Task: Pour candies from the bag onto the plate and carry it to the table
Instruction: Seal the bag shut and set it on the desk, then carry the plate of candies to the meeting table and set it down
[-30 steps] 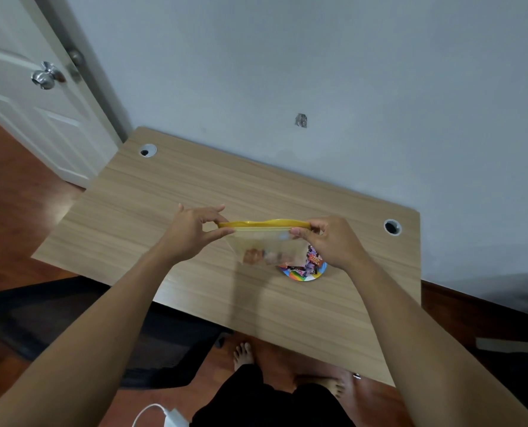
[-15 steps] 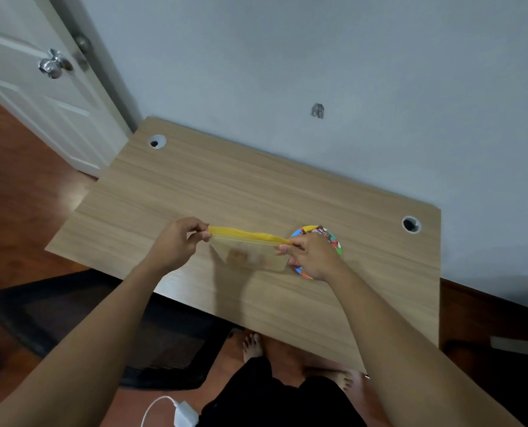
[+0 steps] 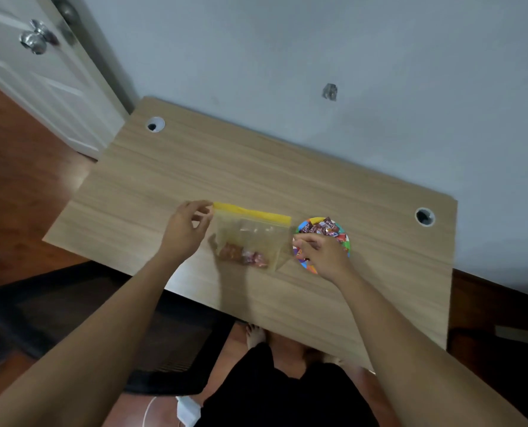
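The clear zip bag point(image 3: 250, 235) with a yellow seal strip lies flat on the wooden desk point(image 3: 164, 186), a few wrapped candies left in its lower part. My left hand point(image 3: 185, 232) is at the bag's left edge, fingers spread, fingertips beside the yellow corner. Just right of the bag sits the small colourful plate point(image 3: 344, 238) with a heap of wrapped candies point(image 3: 323, 228). My right hand point(image 3: 321, 252) covers the plate's near-left part, fingers curled at its left rim. Whether it grips the rim is unclear.
The desk stands against a grey wall, with cable holes at the far left point(image 3: 155, 124) and far right point(image 3: 424, 216). A black chair point(image 3: 71, 315) sits under its near-left edge. A white door point(image 3: 37, 41) is at the far left, and my feet are on the wooden floor below.
The bag, held up by both hands at its seal, has come down flat on the desk. My right hand let go and moved right onto the plate; my left hand's fingers have opened.
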### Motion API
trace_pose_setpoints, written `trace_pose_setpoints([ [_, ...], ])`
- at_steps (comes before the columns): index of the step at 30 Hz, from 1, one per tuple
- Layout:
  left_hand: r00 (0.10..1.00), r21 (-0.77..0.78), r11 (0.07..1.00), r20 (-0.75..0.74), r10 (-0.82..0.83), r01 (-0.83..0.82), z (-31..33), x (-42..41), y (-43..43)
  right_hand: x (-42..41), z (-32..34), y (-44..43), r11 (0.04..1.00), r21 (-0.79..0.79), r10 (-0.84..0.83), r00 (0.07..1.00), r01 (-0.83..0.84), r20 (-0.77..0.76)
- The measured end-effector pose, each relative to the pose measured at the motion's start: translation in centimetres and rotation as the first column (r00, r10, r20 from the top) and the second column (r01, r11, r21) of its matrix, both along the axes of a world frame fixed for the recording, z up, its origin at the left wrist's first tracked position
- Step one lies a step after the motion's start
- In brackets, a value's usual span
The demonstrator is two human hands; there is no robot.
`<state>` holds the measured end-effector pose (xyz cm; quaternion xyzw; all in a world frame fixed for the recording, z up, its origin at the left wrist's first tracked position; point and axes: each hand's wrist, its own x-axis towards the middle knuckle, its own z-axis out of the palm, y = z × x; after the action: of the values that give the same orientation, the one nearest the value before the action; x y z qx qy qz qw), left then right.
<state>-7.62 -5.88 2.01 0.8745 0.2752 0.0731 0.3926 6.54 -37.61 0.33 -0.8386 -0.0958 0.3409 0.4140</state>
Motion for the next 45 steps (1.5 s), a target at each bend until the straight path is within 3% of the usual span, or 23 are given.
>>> trace_pose_setpoints([
  [5,0.999,-0.052,0.998,0.039,0.027,-0.025,-0.1,2.6,-3.5,2.0,0.3,-3.5,0.993,-0.058,-0.098,0.995,0.099,0.005],
  [9,0.997,-0.262,0.964,-0.048,-0.065,0.05,-1.0,4.9,-7.0,4.5,-2.5,-7.7,0.977,-0.097,-0.189,0.981,0.191,0.029],
  [14,0.983,-0.509,0.86,-0.177,-0.055,-0.044,-3.2,8.0,-11.8,5.6,-3.1,-10.2,0.931,-0.209,-0.304,0.953,0.299,0.009],
  [22,0.951,-0.482,0.858,-0.307,0.024,-0.177,-8.6,11.6,-16.8,6.2,-7.9,-12.1,0.912,-0.244,-0.366,0.924,0.331,-0.114],
  [26,0.916,-0.462,0.864,-0.402,-0.005,-0.198,-11.0,11.9,-17.6,6.3,-14.6,-14.3,0.925,-0.207,-0.355,0.92,0.319,-0.169],
  [28,0.91,-0.478,0.852,-0.414,-0.004,-0.213,-12.9,11.7,-17.6,6.0,-12.9,-13.3,0.918,-0.193,-0.382,0.905,0.347,-0.186],
  [34,0.896,-0.454,0.847,-0.44,0.057,-0.276,-11.0,12.2,-19.7,5.4,-11.8,-12.6,0.914,-0.169,-0.398,0.894,0.368,-0.206],
  [40,0.891,-0.387,0.885,-0.45,0.063,-0.258,-11.6,11.8,-20.3,4.9,-11.3,-12.7,0.906,-0.165,-0.421,0.877,0.391,-0.231],
  [45,0.906,-0.473,0.84,-0.421,0.05,-0.266,-10.9,10.9,-20.2,3.5,-11.1,-13.1,0.89,-0.143,-0.455,0.857,0.432,-0.241],
])
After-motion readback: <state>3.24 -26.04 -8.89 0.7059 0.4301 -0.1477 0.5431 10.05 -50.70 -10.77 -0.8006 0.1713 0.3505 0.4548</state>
